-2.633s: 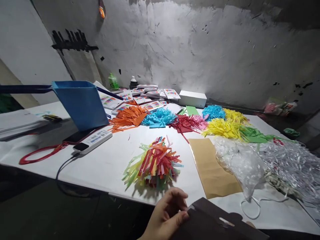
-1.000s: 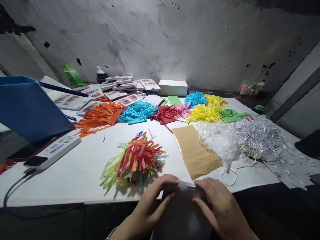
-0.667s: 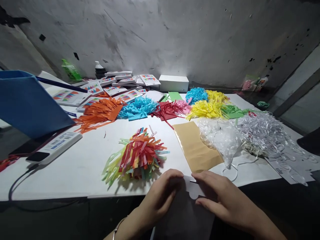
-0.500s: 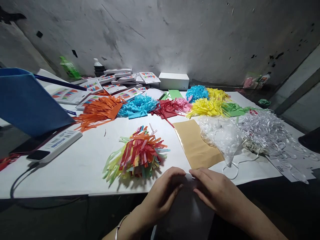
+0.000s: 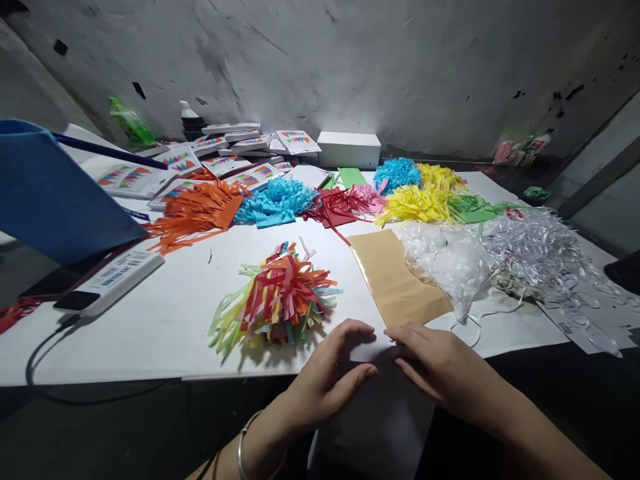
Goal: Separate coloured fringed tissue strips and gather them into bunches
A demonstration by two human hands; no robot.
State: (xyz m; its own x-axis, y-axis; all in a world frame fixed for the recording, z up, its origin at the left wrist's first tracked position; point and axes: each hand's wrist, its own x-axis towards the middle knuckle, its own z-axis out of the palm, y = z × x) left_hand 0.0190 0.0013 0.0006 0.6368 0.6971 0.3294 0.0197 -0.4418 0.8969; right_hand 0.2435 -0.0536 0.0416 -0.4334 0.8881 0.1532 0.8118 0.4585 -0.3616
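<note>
At the front edge of the table, my left hand [image 5: 334, 373] is open, its thumb spread from its curved fingers with nothing seen between them. My right hand [image 5: 434, 360] is close beside it, fingers bent together above the thumb; whatever lies at its fingertips is too small to make out. A pale smooth surface [image 5: 373, 427] shows below both hands, in shadow. Left of them lies a multicoloured tissue-paper tassel bundle [image 5: 280, 300] with red and orange strips on top. A tan paper sheet [image 5: 400, 277] lies just beyond my right fingertips.
Orange [image 5: 200, 210], blue [image 5: 277, 200], red and yellow tassels [image 5: 420, 203] line the table's middle. Clear plastic [image 5: 445, 260] and silvery strands [image 5: 540, 247] are at right. Flat printed boxes [image 5: 240, 143] and a white box [image 5: 349, 149] stand behind; a cabled white device [image 5: 110, 283] lies left.
My left hand has opened wider, its thumb moving away from its fingers. The right hand has stayed nearly in place. The whole view has shifted slightly.
</note>
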